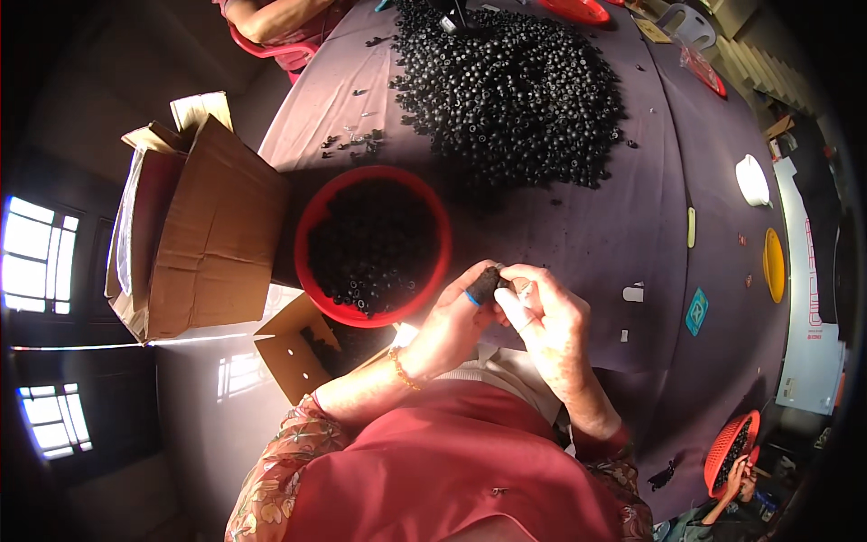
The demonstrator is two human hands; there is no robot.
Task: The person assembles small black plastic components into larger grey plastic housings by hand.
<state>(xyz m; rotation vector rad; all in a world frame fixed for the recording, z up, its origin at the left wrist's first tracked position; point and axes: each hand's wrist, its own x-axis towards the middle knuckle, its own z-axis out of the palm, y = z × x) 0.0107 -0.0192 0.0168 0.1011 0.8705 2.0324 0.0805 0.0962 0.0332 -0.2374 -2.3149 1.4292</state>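
My left hand [452, 321] and my right hand [542, 312] meet at the table's near edge. Between their fingertips they pinch a small black cylindrical part [486, 285]. A blue band wraps one left finger, and a beaded bracelet circles my left wrist. Just left of my hands stands a red round bowl [312, 217] filled with the same small black parts. Farther back, a large heap of black parts [510, 86] covers the middle of the purple-grey table [623, 217].
An open cardboard box [203, 226] stands left of the table, with a smaller box below the bowl. Another person's arm [271, 18] shows at the top left. A white dish [751, 179], a yellow dish [774, 264] and a red basket [730, 449] lie to the right.
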